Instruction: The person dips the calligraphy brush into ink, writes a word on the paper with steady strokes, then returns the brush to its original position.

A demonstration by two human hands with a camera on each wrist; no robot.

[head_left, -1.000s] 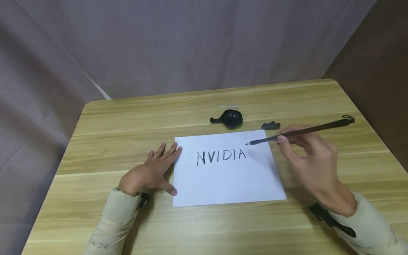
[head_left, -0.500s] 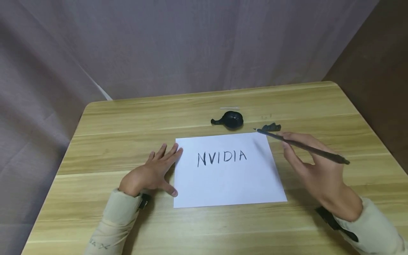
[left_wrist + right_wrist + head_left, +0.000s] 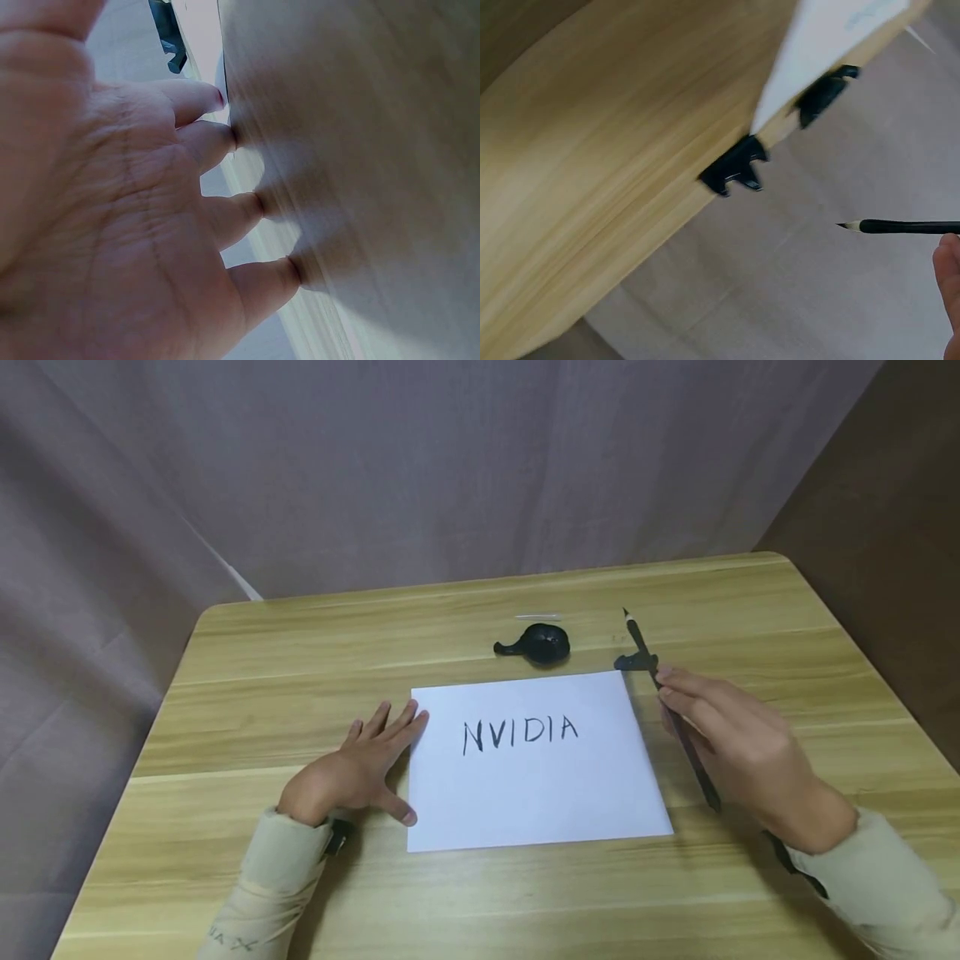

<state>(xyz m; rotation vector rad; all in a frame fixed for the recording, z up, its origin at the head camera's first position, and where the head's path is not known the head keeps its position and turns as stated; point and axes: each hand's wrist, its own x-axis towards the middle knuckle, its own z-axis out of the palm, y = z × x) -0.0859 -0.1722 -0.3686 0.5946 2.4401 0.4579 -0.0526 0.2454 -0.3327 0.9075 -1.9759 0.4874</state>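
My left hand (image 3: 352, 768) lies with spread fingers at the left edge of a white sheet of paper (image 3: 525, 802), its fingertips and thumb touching the edge. Black brushed letters reading "NVIDIA" (image 3: 521, 733) run across the paper. My right hand (image 3: 742, 747), right of the paper, pinches a dark writing brush (image 3: 686, 743). The brush's dark-tipped bristles (image 3: 849, 226) point toward the far side of the table. In the head view its shaft crosses over a small black notched brush rest (image 3: 628, 662); in the right wrist view the brush is held apart from the rest (image 3: 736, 166).
A black ink dish with a curved handle (image 3: 546, 645) stands just beyond the paper. A thin clear stick (image 3: 537, 617) lies behind it. The wooden table (image 3: 300, 643) has rounded far corners, with a grey curtain (image 3: 450, 468) behind.
The brush has swung from pointing left over the paper to pointing away above the brush rest. My right hand has turned and shifted slightly right. My left hand has stayed put.
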